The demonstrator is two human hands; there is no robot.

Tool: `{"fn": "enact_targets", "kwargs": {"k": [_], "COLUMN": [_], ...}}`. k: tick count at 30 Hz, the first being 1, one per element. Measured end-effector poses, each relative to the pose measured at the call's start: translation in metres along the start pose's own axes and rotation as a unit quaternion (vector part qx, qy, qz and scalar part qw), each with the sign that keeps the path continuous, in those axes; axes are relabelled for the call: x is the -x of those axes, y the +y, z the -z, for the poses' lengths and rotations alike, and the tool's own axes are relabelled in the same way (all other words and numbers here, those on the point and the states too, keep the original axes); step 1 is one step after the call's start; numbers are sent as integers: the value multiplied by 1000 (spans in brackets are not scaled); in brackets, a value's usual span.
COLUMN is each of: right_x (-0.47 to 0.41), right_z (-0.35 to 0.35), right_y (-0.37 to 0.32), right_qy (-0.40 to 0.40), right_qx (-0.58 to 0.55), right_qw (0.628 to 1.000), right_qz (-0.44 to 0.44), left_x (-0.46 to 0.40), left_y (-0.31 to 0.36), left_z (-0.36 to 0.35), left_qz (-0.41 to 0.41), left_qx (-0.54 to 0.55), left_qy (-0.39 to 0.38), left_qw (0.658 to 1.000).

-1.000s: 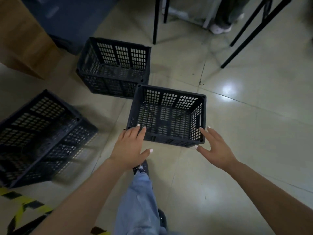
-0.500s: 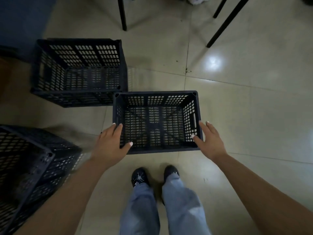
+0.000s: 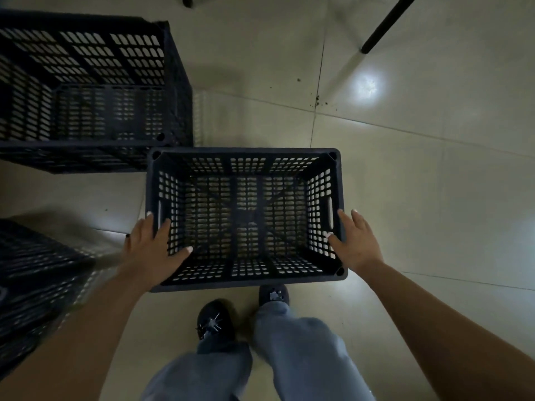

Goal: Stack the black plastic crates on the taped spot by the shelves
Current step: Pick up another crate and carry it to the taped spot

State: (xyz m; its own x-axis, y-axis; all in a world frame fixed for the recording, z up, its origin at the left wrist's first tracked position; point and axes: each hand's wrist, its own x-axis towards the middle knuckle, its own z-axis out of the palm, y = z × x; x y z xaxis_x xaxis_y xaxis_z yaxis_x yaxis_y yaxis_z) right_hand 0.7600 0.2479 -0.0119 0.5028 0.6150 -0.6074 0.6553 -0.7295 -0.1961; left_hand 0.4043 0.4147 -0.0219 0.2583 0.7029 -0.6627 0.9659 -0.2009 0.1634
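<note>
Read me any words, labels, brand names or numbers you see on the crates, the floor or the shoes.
None: no readable text shows anywhere.
Middle crate: plain mesh, no label or number.
Far-left crate: no marking visible.
Near-left crate: motion-blurred, so I cannot tell.
Shoes: a pale splatter pattern, not letters.
Floor: bare tiles.

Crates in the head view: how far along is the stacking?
Done: nothing visibly stacked; no tape in view. In hand: left hand and right hand rest open on the side rims of the middle crate, not yet lifted. Left: this one, the far-left crate, the near-left crate.
</note>
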Motion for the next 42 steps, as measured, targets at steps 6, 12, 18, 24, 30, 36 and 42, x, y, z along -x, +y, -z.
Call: {"fn": "enact_targets", "kwargs": {"k": [6,12,18,24,30,36,42], "right_x": [-61,-91,-100,-94,-65,-18,33], "right_z": [-48,-78,-86,-67,-29,27,91], "right_y": [18,22,16,26,22,-3,-36], "right_qy": [23,77,116,98,56,43,42], "right_qx": [39,12,12,-16,-37,18,55], "right_qw": [999,997,993,995,998,998,994], "right_qz": [3,-6,-34,-3,3,44,87], "left_x": [-55,-84,-93,-101,-70,-9,62], "left_y": [-15,-26,-19,-28,-28,-30,-39], "left_z": [-38,-60,-59,-42,-20,26,89], "left_qz": [10,30,51,46,48,65,79], "left_qx": [6,15,36,62,44,30,46], "left_qy": [45,95,117,111,106,102,109], "left_qw": [999,995,991,991,992,992,990]}}
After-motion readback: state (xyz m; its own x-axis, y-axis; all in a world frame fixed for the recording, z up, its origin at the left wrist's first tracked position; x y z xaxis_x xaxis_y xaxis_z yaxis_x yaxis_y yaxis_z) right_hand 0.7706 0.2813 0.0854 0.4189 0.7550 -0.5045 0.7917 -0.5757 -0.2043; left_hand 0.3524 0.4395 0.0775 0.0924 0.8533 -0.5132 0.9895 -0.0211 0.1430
